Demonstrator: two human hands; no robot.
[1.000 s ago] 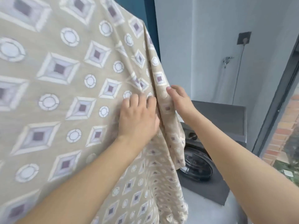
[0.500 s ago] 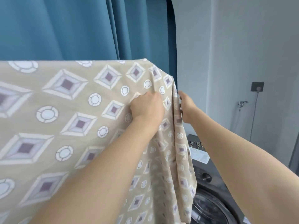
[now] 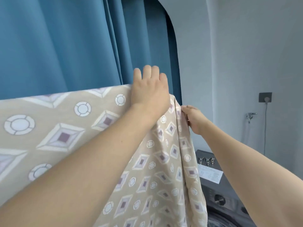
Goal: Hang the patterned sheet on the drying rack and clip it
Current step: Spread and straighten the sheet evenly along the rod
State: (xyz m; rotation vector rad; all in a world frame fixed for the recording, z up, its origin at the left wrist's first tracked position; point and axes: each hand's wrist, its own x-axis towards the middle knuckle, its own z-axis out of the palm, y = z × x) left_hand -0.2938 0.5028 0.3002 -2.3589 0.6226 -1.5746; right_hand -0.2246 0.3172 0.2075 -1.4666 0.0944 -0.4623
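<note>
Up top, L hand (image 3: 150, 90) flat on beige diamond-print sheet (image 3: 65, 131).

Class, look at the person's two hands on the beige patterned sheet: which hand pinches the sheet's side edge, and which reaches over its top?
The right hand pinches the beige patterned sheet at its side edge; the left hand reaches over the top fold, fingers extended.

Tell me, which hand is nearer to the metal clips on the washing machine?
Right. The right hand pinches the sheet edge above the clips; the left hand is further left, at the sheet's top fold.

Curtain (image 3: 65, 43) close behind sheet (image 3: 57, 128)
</note>
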